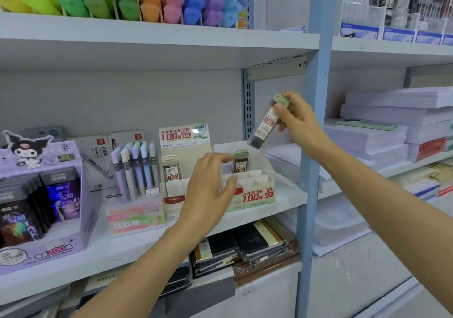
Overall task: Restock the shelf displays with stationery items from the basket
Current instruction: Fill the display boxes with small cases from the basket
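Right hand (296, 121) pinches the lead tube (266, 124) by its cap end, tilted above the display box (255, 195) near the shelf's (291, 192) right front corner, left hand (208, 187) loosely spread at the box front: a slack pinch or skewed entry risks toppling the standing tube (240, 162).

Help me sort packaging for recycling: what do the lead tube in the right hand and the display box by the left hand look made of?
The lead tube in the right hand: likely clear hard plastic, glossy; dark leads show through its wall. Its pale green cap looks opaque plastic. The display box: probably printed card, matte, with thin folded dividers.
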Motion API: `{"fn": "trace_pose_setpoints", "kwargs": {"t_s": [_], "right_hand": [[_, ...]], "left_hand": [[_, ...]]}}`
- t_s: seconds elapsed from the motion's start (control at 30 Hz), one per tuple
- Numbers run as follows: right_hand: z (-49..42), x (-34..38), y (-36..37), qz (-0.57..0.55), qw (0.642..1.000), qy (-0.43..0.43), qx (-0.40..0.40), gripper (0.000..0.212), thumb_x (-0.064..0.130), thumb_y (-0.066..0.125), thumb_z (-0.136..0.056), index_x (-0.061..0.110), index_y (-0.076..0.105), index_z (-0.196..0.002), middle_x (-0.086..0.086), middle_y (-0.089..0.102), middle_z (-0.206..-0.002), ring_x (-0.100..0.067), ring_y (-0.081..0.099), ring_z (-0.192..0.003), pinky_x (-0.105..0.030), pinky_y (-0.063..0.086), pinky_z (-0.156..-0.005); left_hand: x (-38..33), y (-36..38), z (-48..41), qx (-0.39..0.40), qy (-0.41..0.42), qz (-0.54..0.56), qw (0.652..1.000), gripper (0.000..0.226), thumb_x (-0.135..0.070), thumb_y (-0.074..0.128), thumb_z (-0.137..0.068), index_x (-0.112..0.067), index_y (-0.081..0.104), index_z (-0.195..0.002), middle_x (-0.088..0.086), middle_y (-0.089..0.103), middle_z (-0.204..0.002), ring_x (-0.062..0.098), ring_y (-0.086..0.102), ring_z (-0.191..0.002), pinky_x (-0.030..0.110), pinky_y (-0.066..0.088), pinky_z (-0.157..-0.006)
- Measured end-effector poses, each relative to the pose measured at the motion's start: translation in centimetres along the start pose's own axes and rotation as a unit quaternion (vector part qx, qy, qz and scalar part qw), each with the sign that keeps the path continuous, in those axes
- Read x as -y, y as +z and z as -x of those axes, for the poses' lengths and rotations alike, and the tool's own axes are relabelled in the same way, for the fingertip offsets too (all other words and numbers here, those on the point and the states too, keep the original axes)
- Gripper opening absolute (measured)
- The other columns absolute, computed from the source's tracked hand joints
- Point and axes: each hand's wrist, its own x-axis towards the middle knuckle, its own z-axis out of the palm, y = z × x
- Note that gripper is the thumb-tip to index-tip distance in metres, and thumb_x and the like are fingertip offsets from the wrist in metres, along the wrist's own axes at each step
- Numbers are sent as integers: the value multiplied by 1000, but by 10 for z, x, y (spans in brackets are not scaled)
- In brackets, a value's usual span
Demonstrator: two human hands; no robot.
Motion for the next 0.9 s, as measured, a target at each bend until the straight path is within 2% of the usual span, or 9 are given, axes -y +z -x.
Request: {"fn": "trace_pose_setpoints", "kwargs": {"t_s": [0.07,0.13,0.33,0.47,0.6,0.67,0.77,0.83,0.9], "right_hand": [[-2,-7,-4,88,996,-8,0,8,19,46,-102,16,53,-105,2,61,-91,-14,56,-78,-29,49,-67],[0,-12,0,134,991,-18,11,8,19,46,-102,15,52,-105,2,60,-89,-13,56,-79,-28,48,-67],[1,-8,13,117,991,-63,20,10,16,49,-100,17,56,-107,8,61,-92,-8,57,-83,-15,44,-70],[6,-18,23,188,977,-54,84,15,15,49,-100,12,59,-112,4,62,-98,-14,57,-89,-15,44,-75],[9,-30,35,205,971,-4,120,27,10,47,-101,12,66,-120,-1,68,-111,-12,59,-99,-1,40,-74],[10,-37,40,243,961,7,131,29,9,49,-99,12,66,-123,-6,68,-117,-17,57,-109,-9,42,-86],[16,-41,47,273,958,20,87,31,9,55,-96,14,61,-127,-5,62,-116,-19,49,-111,-34,44,-98],[22,-37,50,236,970,25,59,30,10,59,-94,14,59,-124,-5,57,-117,-15,52,-106,-33,47,-96],[31,-29,52,223,975,7,27,28,11,59,-94,13,59,-122,-4,53,-121,-12,51,-106,-30,45,-97]], "left_hand": [[6,4,7,65,62,-88,992,36,-25,56,-95,-22,53,-131,-6,46,-140,8,30,-136,27,22,-116],[12,8,13,111,78,-131,982,44,-30,53,-97,-25,44,-140,-7,38,-149,8,18,-144,24,8,-117],[15,9,16,124,101,-162,974,52,-32,52,-97,-27,36,-146,-7,37,-151,11,15,-146,30,10,-119],[15,8,16,129,110,-176,970,55,-32,53,-97,-26,32,-148,-6,35,-151,12,13,-146,30,8,-119],[15,9,17,128,113,-186,968,58,-33,52,-96,-27,29,-149,-7,33,-152,12,11,-147,30,7,-119],[16,10,17,126,116,-187,967,58,-32,53,-96,-26,29,-149,-6,33,-153,12,11,-147,29,5,-119],[17,8,18,137,119,-206,962,61,-34,49,-98,-27,22,-152,-6,25,-158,12,5,-148,30,0,-121],[17,6,22,138,122,-207,961,62,-34,48,-98,-27,20,-153,-5,17,-161,11,0,-149,31,-5,-121],[17,-1,33,124,129,-192,965,60,-29,52,-97,-23,27,-151,-2,20,-160,13,2,-149,33,-4,-122]]}}
